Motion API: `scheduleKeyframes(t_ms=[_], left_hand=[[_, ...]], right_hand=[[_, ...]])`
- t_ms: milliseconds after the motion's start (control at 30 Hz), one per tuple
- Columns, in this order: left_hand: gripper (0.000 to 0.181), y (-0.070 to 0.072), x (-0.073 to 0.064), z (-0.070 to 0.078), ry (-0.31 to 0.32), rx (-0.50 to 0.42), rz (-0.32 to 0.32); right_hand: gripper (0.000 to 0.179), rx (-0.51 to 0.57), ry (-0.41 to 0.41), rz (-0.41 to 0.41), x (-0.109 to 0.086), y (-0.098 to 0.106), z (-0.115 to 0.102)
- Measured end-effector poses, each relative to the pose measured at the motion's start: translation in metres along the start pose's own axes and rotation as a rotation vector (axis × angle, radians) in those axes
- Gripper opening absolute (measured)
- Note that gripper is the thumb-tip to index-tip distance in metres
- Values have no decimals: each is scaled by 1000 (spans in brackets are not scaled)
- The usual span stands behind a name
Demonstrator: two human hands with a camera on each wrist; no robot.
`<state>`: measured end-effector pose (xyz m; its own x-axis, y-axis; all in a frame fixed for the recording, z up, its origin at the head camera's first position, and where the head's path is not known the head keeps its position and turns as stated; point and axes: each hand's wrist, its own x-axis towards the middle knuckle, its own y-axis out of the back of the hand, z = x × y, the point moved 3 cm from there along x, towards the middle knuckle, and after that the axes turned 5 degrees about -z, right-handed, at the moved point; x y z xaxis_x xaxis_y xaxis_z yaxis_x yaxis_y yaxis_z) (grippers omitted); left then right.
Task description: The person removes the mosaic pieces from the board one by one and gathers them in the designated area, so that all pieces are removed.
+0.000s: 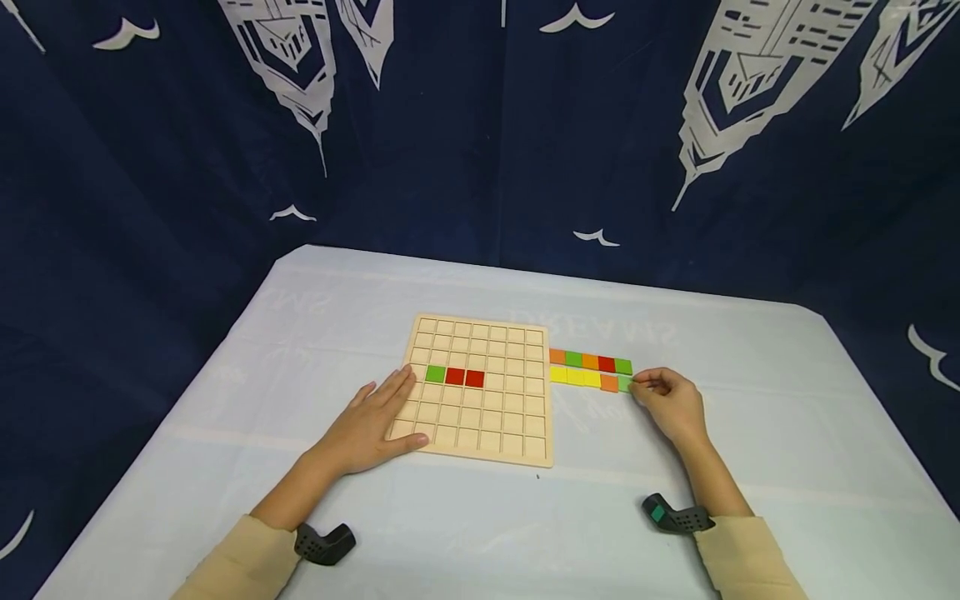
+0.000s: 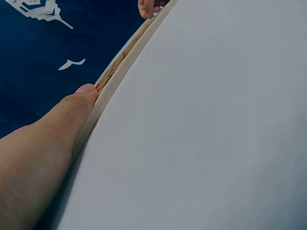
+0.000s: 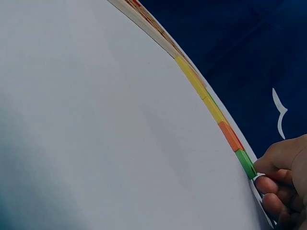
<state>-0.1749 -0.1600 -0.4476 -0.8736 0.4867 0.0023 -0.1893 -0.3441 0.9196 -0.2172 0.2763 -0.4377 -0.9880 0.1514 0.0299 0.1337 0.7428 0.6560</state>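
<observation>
A square wooden grid board [image 1: 517,408] lies on the table with a green tile [image 1: 436,374] and two red tiles [image 1: 475,379] in one row of its cells. My left hand [image 1: 371,425] rests on the board's left edge, fingers straight and thumb [image 2: 81,103] spread along the near edge. Two rows of colored square tiles extend from the board's right side. At the near row's right end, my right hand [image 1: 671,404] pinches a light green tile [image 3: 246,164] between thumb and curled fingers. An orange tile [image 3: 230,136] and several yellow tiles [image 3: 192,79] continue that row toward the board.
The far row holds orange, green and red tiles [image 1: 606,364]. A white cloth [image 1: 450,533] covers the table. Behind it hangs a dark blue curtain [image 1: 450,200] with white prints. Black wrist devices [image 1: 326,544] sit at both sleeves. A tiny dark speck lies below the board.
</observation>
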Motion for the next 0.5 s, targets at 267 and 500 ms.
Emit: scheduleKeyframes(t_ms=[267, 500], left_hand=[[96, 0, 0, -1, -8, -2, -2], [96, -1, -1, -2, -10, 14, 4]], right_hand=[[19, 59, -12, 58, -3, -1, -5], [17, 89, 9, 47, -5, -3, -21]])
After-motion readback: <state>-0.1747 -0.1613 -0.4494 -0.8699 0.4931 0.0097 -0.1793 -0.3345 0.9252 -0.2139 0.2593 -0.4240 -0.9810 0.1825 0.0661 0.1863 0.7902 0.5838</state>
